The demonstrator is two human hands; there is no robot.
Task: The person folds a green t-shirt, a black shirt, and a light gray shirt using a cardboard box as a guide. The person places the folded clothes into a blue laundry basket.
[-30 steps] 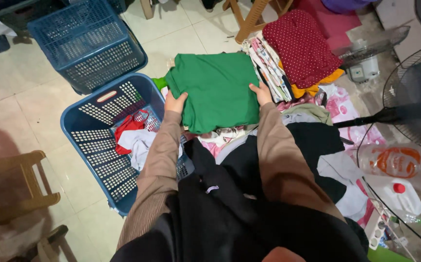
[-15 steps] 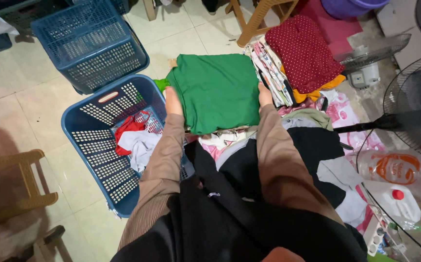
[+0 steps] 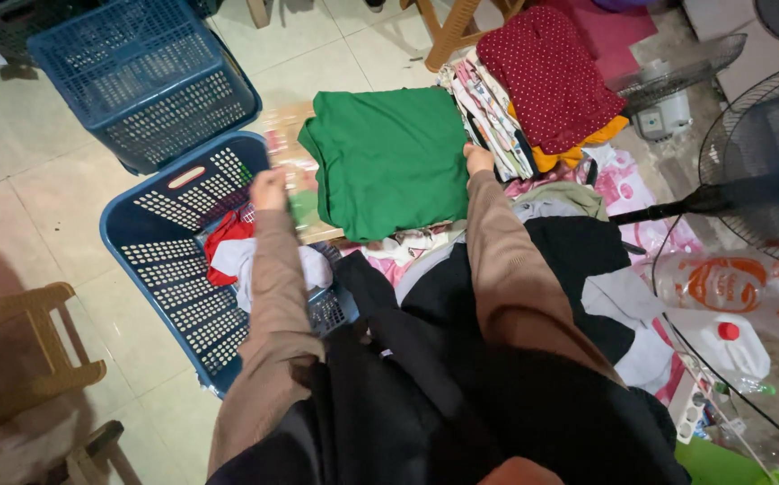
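Note:
A folded green garment point(image 3: 389, 162) lies on a heap of clothes in front of me. My right hand point(image 3: 477, 160) rests on its right edge with the fingers curled onto the cloth, next to a stack of patterned folded clothes point(image 3: 492, 117). My left hand point(image 3: 268, 189) is off the garment, blurred, hovering over the rim of a blue laundry basket point(image 3: 151, 260). I cannot make out its fingers. The basket holds a red cloth point(image 3: 221, 242) and a white cloth point(image 3: 246, 262). Both arms wear brown sleeves.
A second blue basket point(image 3: 147, 81) stands upside down at the back left. A red dotted cloth point(image 3: 546, 72) lies at the back right. A standing fan point(image 3: 766, 171) and plastic jugs point(image 3: 721, 346) crowd the right. A wooden stool point(image 3: 21, 350) sits at the left.
My left hand has lifted off the green garment's left side and moved left over the basket. My right hand stays on the garment's right edge. The camera has moved closer.

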